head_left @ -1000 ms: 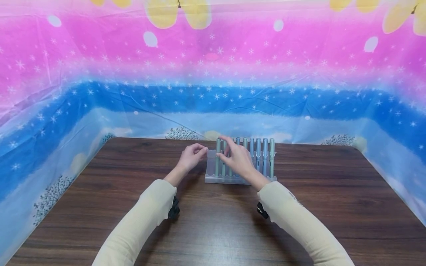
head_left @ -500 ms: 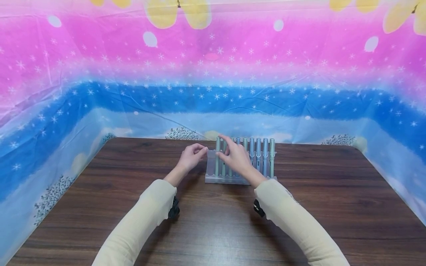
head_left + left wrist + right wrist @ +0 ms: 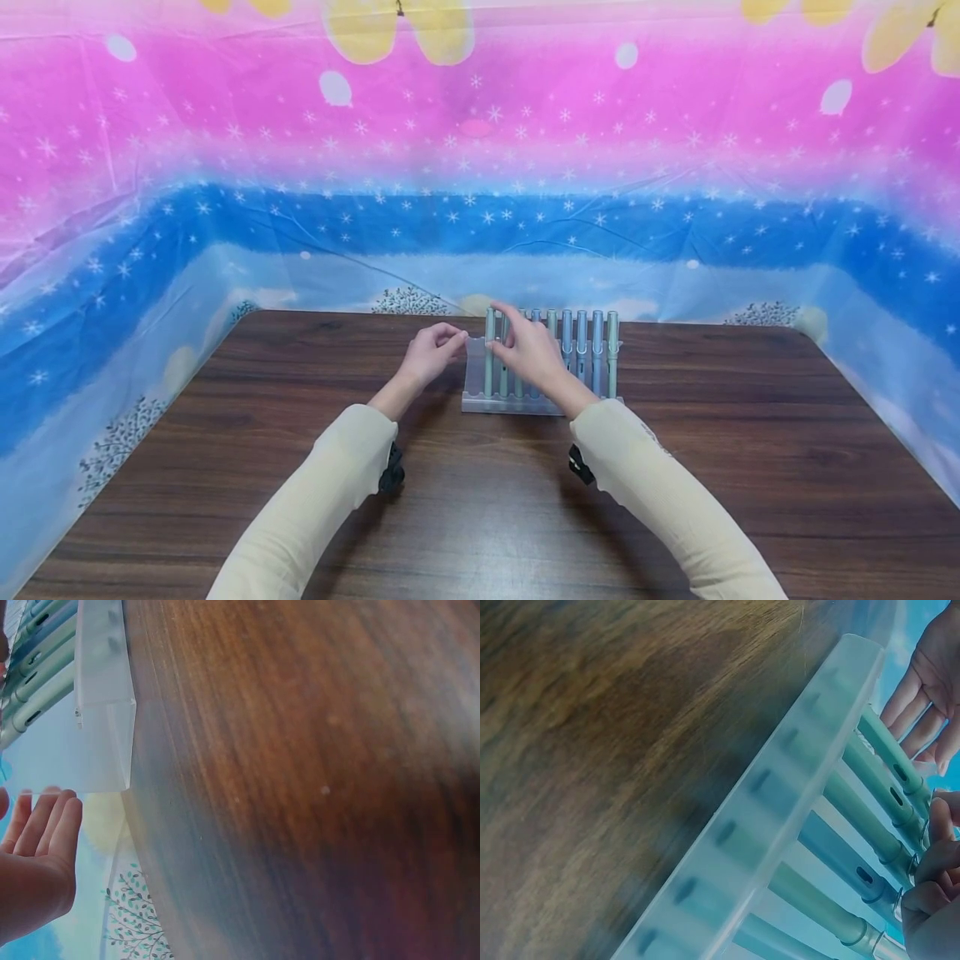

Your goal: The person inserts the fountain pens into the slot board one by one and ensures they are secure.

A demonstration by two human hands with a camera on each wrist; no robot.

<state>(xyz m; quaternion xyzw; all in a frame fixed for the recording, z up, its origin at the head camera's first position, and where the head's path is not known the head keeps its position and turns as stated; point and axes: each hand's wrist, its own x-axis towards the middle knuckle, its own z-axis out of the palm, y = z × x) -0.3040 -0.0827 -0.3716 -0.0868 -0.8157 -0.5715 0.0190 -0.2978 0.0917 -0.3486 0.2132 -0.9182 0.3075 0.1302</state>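
A clear plastic pen stand (image 3: 517, 406) holds a row of upright green and blue pens. At its upper left corner, my left hand (image 3: 432, 354) pinches the edge between thumb and fingers. The right hand (image 3: 534, 354) reaches across the front of the row. Its index finger is at the top of the leftmost green pen (image 3: 489, 362) and its thumb lower down, so it grips that pen in its slot. Several pens behind the right hand are partly hidden. The right wrist view shows the pens' lower barrels (image 3: 859, 870) above the stand's frosted front lip (image 3: 761, 795).
The stand is near the back edge of a dark wood-grain table (image 3: 480, 517). A printed pink and blue cloth (image 3: 480, 167) surrounds the table on the back and sides. To the left of the gripped pen is a bare slot of the stand (image 3: 475, 371).
My right wrist and forearm have shifted slightly left, while the right fingertips stay at the leftmost pen. The left hand keeps its place at the stand's corner.
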